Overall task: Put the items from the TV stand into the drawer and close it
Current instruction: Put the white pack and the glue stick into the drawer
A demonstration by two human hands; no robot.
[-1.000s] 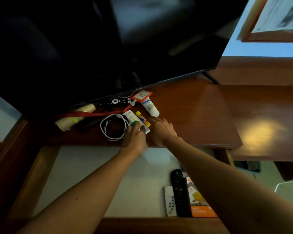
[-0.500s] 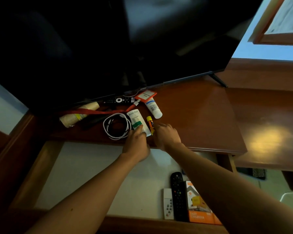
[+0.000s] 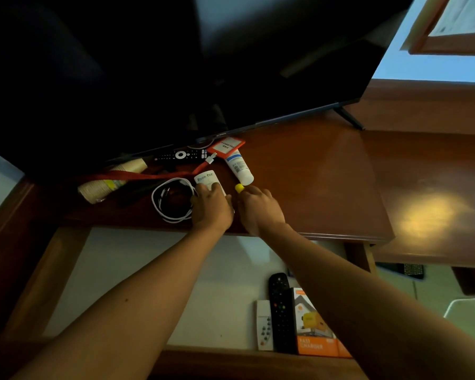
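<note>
A dark television (image 3: 203,64) fills the upper view, its lower edge hanging just over the cluttered back of the TV stand (image 3: 313,187). The stand's right half is bare wood out to its front and right edges. Below its front edge the drawer (image 3: 121,270) stands open, its pale floor free on the left, with a black remote (image 3: 280,311), a white remote (image 3: 264,325) and an orange charger box (image 3: 313,330) lying against the near right wall.

On the stand, a paper roll (image 3: 107,182) and a red lanyard (image 3: 137,176) lie at left, a second black remote (image 3: 181,154) under the screen edge, a red card holder (image 3: 226,145) touching a white tube (image 3: 239,168). A coiled white cable (image 3: 170,201) sits near the front edge.

The left hand (image 3: 211,207) lies over a white packet (image 3: 207,179), fingers curled round it. The right hand (image 3: 258,209) has its fingers clamped on a yellow-capped stick (image 3: 239,188).
</note>
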